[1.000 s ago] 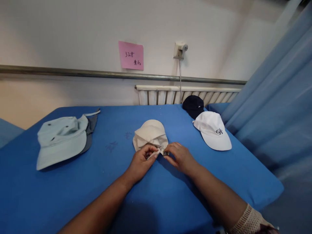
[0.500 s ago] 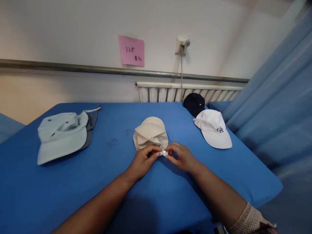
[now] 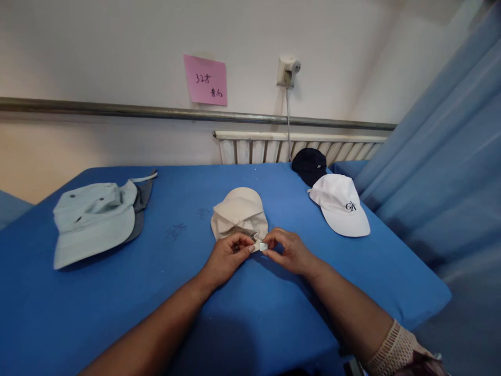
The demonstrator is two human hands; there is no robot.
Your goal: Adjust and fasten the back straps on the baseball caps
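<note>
A beige cap [image 3: 239, 209] lies in the middle of the blue-covered table [image 3: 176, 313], its brim pointing away from me and its back strap towards me. My left hand [image 3: 229, 257] pinches the strap between thumb and fingers at the cap's near edge. Right beside it, my right hand [image 3: 287, 250] is closed at the strap's other side, fingertips on a small shiny metal buckle [image 3: 263, 246]. The fingers hide part of the strap, so how far it runs through the buckle cannot be seen.
On the left a light grey-blue cap [image 3: 94, 219] overlaps a dark grey cap [image 3: 144, 196]. A white cap [image 3: 340, 203] with dark lettering sits at the right, before a navy cap [image 3: 309, 166]. Behind are a radiator [image 3: 258, 149] and metal rail [image 3: 156, 114]; a blue curtain [image 3: 442, 183] hangs right.
The view has shifted slightly, moving the whole scene a little to the left. Both hands keep their hold at the strap; the buckle is tilted slightly differently between the fingertips.
</note>
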